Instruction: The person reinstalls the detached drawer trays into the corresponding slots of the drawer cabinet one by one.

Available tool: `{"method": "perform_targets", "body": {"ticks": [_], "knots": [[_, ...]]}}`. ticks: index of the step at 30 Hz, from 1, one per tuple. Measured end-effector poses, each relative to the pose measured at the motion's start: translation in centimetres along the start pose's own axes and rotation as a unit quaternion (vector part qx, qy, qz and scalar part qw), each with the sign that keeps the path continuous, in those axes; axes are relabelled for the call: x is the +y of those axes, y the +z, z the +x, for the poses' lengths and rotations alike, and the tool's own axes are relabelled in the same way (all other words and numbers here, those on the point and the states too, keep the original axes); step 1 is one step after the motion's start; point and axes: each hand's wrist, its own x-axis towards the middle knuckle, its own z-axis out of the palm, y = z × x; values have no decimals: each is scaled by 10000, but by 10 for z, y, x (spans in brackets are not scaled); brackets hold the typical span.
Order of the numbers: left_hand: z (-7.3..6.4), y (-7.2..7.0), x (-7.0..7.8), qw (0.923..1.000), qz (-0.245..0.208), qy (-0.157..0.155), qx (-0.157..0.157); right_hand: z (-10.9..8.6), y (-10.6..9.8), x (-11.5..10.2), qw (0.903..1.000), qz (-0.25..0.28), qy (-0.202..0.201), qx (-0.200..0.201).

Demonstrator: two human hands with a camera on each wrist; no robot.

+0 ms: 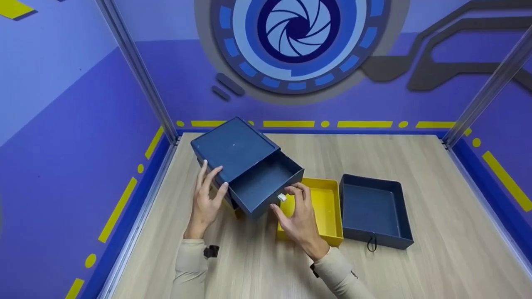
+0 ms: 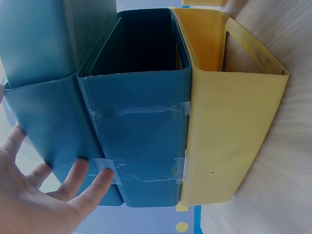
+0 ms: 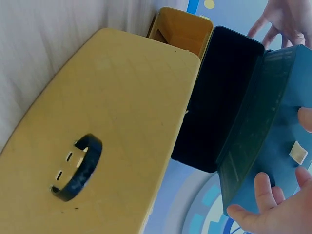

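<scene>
A stacked drawer cabinet (image 1: 235, 145) stands at an angle, with two dark blue tiers over a yellow one (image 2: 234, 131). A dark blue drawer (image 1: 264, 182) sticks partly out of the top tier. The middle and bottom tiers show open, drawerless fronts in the left wrist view. My left hand (image 1: 206, 201) rests spread fingers on the cabinet's side and top edge. My right hand (image 1: 301, 222) is at the drawer's front, thumb and fingers bent on either side of a small white tab (image 1: 282, 197); no clear grip on the tab shows.
A yellow drawer (image 1: 330, 207) lies on the wooden table beside the right hand, partly behind it. Touching or close to its right stands another dark blue drawer (image 1: 372, 209) with a black loop handle (image 1: 372, 244). Blue printed walls (image 1: 166, 83) enclose the table.
</scene>
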Motion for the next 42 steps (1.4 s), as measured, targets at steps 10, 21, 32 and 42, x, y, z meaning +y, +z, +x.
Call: {"method": "perform_targets", "body": {"ticks": [10,21,32,42], "knots": [[0,1,0,10000,-4,-40,29,5,5,-3,10000,51,-17,-51],[2,2,-2,10000,-21,58,65,6,15,0,9999,151,55,-5],[-2,1,-4,10000,-20,2,54,5,23,3,9990,165,397,-112],[-1,3,-3,9999,-102,9,94,9,26,1,9981,167,568,-166]]}}
